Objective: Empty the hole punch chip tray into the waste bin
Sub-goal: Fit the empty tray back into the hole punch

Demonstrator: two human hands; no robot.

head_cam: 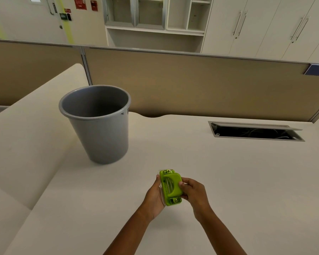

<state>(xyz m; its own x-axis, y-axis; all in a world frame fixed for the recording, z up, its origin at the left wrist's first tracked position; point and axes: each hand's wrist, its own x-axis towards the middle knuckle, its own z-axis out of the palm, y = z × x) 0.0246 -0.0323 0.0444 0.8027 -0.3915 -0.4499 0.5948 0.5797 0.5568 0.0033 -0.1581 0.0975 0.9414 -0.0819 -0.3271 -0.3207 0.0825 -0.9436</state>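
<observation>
The person is holding a lime-green hole punch (170, 187) between both hands, above the cream desk (219, 177) and on the near right side of the grey waste bin (98, 124). The punch is sitting well apart from the bin, not over its mouth. It is turned so its lever side is facing the camera, with a metal pin showing along its middle and a screw at each end.

The left hand (155, 196) is cupping the punch from the side away from the camera, palm against it; its fingers are wrapping behind the body and are mostly hidden, so how tightly they are closing cannot be told beyond that they are supporting it. A thin clear edge, likely the chip tray (161, 192), is showing between that palm and the green body.

The right hand (193, 192) is gripping the punch on the side farther from the bin, thumb pressing on the green lever face and fingers curled together around the edge.

The waste bin is standing upright on the desk, its open mouth facing up, its inside looking dark and bare. Beyond the punch, on the far side from the bin, an open cable hatch (254, 131) is lying set into the desk, dark inside with cables faintly showing. A tan partition panel (191, 85) is running behind the bin along the desk's far edge.
</observation>
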